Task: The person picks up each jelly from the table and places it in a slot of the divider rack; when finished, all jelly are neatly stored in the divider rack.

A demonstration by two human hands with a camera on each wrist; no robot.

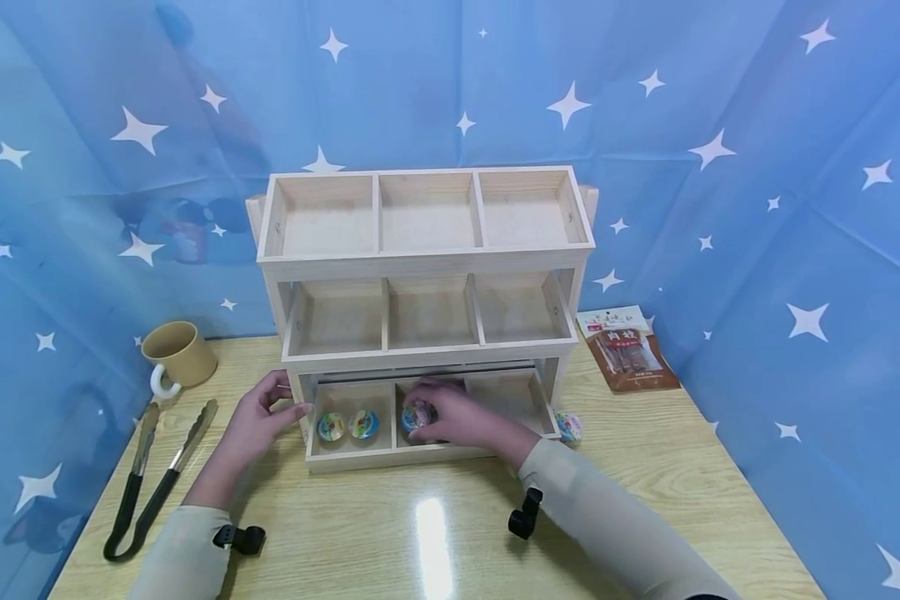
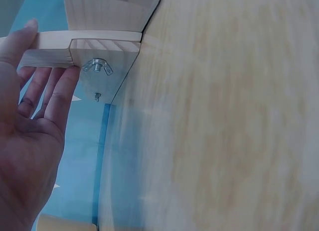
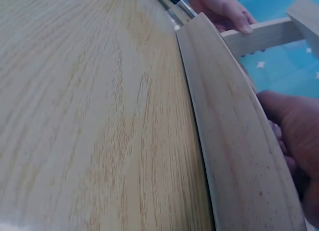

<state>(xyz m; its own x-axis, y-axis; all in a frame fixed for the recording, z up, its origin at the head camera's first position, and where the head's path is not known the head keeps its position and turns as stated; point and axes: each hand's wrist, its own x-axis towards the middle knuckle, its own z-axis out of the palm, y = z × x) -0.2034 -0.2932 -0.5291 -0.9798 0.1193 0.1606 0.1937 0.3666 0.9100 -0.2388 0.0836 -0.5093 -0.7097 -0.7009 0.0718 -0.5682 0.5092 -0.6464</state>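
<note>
A pale wooden rack holds three tiers of divided trays. Its left upright is gripped by my left hand, thumb on the front side and fingers behind, as the left wrist view shows of the hand and the wooden bar. My right hand is in the bottom tray's middle compartment, fingers curled round a small round cup with a colourful lid. Two similar cups lie in the left compartment. In the right wrist view the tray's front board partly hides my right hand.
Black-handled tongs and a tan mug are on the table's left side. A brown snack packet lies right of the rack, and another colourful cup sits beside the bottom tray's right end. A blue starry cloth hangs behind.
</note>
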